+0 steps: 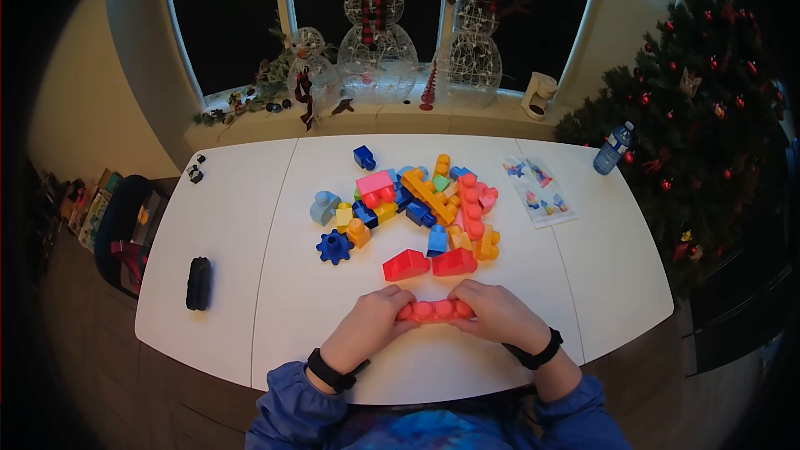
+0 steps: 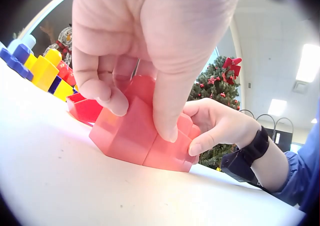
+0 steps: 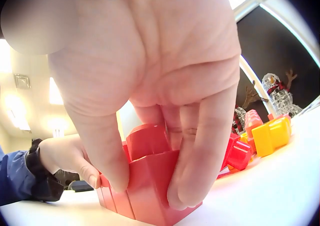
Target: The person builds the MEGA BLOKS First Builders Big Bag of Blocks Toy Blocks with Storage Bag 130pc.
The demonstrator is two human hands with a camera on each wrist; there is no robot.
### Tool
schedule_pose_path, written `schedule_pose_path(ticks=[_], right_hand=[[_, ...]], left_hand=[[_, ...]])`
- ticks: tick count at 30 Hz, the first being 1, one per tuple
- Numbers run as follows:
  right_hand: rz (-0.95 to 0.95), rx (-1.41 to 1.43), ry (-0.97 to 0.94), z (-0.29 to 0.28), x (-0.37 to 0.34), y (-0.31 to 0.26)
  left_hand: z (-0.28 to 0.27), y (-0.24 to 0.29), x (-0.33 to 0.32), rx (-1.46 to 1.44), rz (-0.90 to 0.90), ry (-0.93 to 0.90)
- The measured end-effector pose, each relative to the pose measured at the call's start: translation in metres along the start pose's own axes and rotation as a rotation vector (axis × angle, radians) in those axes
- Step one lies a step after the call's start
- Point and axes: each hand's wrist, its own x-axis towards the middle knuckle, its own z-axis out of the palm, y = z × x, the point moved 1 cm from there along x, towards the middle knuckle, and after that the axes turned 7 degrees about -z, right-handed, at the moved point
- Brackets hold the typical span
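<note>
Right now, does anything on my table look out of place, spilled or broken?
Nothing looks spilled or broken. The loose blocks lie jumbled, with a dark blue block at their far edge, but that seems ordinary. Your left hand and right hand grip the red row, and the bottle looks capped.

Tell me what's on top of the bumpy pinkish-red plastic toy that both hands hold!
Round pinkish-red studs top the toy. The left hand and right hand hide parts of its ends.
</note>
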Motion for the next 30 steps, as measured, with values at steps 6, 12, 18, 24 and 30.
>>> schedule_pose_path(ticks=[6, 12, 18, 24, 30], right_hand=[[0.046, 0.041, 0.042, -0.016, -0.007, -0.008], [0.099, 0.046, 0.057, -0.036, -0.027, -0.004], [0.089, 0.052, 0.129, -0.041, -0.031, -0.002], [0.052, 0.005, 0.155, -0.052, -0.013, -0.003], [0.035, 0.046, 0.111, -0.045, -0.001, -0.010]], left_hand=[[-0.024, 0.012, -0.012, 0.084, -0.069, 0.125], [-0.054, -0.009, -0.020, 0.019, -0.156, 0.190], [-0.063, -0.009, -0.003, 0.027, -0.081, 0.150], [-0.051, -0.015, 0.028, 0.125, 0.107, 0.199], [-0.025, -0.039, 0.066, 0.205, 0.087, 0.015]])
